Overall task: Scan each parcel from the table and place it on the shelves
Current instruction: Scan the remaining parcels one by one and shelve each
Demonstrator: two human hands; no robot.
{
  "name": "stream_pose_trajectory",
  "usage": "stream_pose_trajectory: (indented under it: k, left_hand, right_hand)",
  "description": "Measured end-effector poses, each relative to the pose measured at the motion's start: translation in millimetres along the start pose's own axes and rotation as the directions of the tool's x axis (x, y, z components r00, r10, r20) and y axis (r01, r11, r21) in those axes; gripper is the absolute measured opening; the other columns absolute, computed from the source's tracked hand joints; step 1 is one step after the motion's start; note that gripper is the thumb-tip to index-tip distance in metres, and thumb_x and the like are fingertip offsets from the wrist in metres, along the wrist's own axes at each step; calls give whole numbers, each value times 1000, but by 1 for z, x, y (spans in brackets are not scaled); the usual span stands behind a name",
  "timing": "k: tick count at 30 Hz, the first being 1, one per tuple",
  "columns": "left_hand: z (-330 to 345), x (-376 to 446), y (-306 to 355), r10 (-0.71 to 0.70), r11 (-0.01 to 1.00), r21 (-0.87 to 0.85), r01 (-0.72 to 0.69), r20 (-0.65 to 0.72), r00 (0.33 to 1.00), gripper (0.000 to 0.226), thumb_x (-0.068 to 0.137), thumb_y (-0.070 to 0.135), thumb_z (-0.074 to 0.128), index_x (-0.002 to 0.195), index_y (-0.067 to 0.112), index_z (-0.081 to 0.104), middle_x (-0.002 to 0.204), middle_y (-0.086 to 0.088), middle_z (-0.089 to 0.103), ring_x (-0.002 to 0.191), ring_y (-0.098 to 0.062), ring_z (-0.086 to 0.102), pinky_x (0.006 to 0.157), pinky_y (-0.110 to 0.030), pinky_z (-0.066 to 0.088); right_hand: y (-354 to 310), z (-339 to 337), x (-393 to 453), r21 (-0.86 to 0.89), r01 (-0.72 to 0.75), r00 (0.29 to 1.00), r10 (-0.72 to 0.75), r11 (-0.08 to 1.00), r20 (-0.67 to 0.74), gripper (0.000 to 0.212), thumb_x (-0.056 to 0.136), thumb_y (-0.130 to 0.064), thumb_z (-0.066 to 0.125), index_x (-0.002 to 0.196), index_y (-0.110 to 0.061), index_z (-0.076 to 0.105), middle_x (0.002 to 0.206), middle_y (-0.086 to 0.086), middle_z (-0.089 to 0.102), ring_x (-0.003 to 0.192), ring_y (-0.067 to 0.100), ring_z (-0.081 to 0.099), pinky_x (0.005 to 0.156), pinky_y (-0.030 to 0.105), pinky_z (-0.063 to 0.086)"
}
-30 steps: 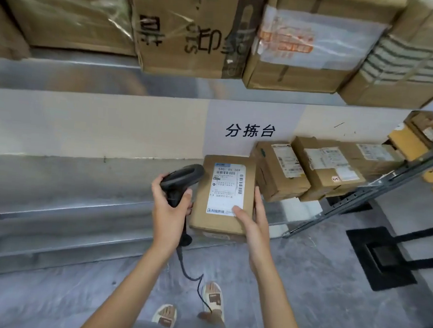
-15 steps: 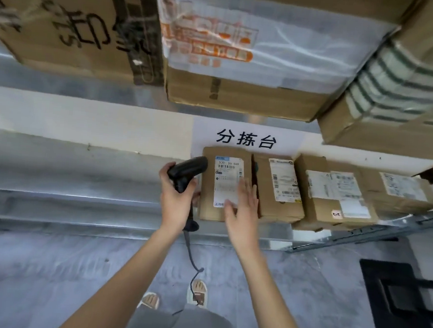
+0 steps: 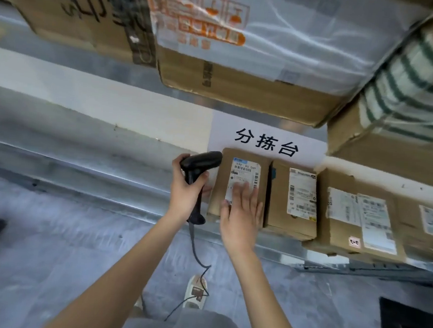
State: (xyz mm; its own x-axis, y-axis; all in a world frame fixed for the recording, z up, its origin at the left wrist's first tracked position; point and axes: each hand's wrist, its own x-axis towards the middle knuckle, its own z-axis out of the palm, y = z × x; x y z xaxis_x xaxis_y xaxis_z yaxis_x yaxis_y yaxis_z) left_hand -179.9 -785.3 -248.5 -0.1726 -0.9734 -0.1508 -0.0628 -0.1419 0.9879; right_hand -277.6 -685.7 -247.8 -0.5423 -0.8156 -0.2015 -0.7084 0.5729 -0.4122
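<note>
A grey concrete floor (image 3: pixel 47 254) lies below a low metal shelf (image 3: pixel 105 181). The black corded barcode scanner (image 3: pixel 199 167) is gripped by the left hand (image 3: pixel 186 192); the small brown labelled cardboard parcel (image 3: pixel 243 166), standing on the shelf, is pressed by the flat, straight-fingered right hand (image 3: pixel 241 217). Placing seems nearly finished; withdrawal is called for next.

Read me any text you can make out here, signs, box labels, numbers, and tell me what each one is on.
"分拣台": white sign on the wall above the lower shelf.
"530- 05 069", roughly: label on the parcel under the right hand.
Black marker writing on the top left box: cut off, unreadable.
Orange print on the wrapped box: blurred.
Other parcel labels: too small.
</note>
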Motion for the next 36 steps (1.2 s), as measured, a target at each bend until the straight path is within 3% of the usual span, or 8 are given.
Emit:
stream_pose_trajectory:
  k: [7,10,16,20,23,27,30,36]
  left_hand:
    - [-65,2,24,56,997,-50,-60,-81,995,53,95,4,67,134,30,41,121,16,57,96,-12,69,68,-33,63]
    - [-116,4,37,102,994,-10,-105,-148,984,51,95,9,68,127,41,43,114,14,64,69,-15,74,60,-30,62]
    - [-260,-9,68,193,981,84,-174,-385,902,51,96,12,68,118,52,44,100,10,71,54,-21,70,54,-24,57]
    - [-361,-34,81,245,969,137,-204,-554,796,52,96,12,69,118,52,44,103,0,70,54,-22,69,54,-35,60]
    - [-433,-64,84,278,960,169,-223,-666,692,50,97,14,69,126,44,42,111,-2,68,55,-19,70,53,-30,59]
    - [-519,-119,85,294,954,212,-210,-785,546,58,97,19,69,114,66,38,99,20,71,57,-18,71,54,-23,57]
    - [-572,-159,76,269,960,203,-193,-861,431,57,97,19,68,113,66,39,99,36,65,56,-18,70,54,-26,58]
    - [-634,-202,56,205,973,172,-153,-950,237,49,97,17,68,124,48,40,100,29,66,57,-20,70,52,-25,57]
  right_hand:
    - [-61,-14,6,72,171,985,-172,983,11,59,109,-38,29,161,-18,11,169,5,0,155,25,-12,125,42,-8]
    - [-112,-5,4,89,259,963,-264,962,50,60,109,-38,31,162,-19,11,169,4,1,155,24,-9,126,43,-7]
    - [-246,31,-25,100,528,831,-537,843,143,59,109,-35,35,161,-20,11,169,3,1,155,23,-9,125,41,-4]
    - [-336,62,-64,123,700,679,-709,704,193,61,109,-36,34,161,-24,8,169,1,-2,155,21,-12,124,40,-8]
    - [-398,91,-100,106,806,550,-803,583,229,62,108,-37,36,162,-23,8,170,2,-1,155,24,-10,123,41,-8]
    - [-474,134,-160,144,890,382,-880,432,281,63,107,-37,38,162,-22,9,169,3,-1,155,26,-11,123,44,-6]
    - [-519,165,-210,215,914,266,-908,344,322,64,107,-37,39,162,-24,8,170,2,-2,155,26,-12,123,46,-6]
    - [-570,207,-270,224,940,159,-910,259,383,64,108,-40,36,162,-25,7,170,3,-3,155,27,-13,125,50,-3]
